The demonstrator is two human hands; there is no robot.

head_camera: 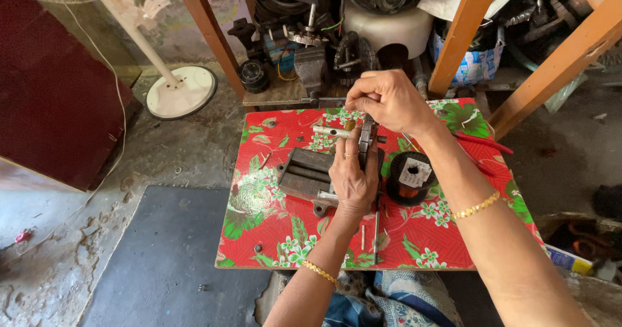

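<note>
Head view, looking down on a small table point(272, 236) covered in red floral cloth. The left hand point(353, 175) lies palm-down at the table's centre, fingers nearly straight and together, pressing against the side of a narrow metal part point(367, 139) that stands on edge. The right hand point(389, 99) reaches over from the far side, its fingertips pinched closed on the top end of the same part. Just left of the left hand lies a dark ribbed metal block point(304, 175); just right of it stands a black wire spool point(411, 177). A short metal tube point(330, 131) lies beyond the left fingertips. A white fan base point(181, 92) stands on the floor, well apart to the left.
</note>
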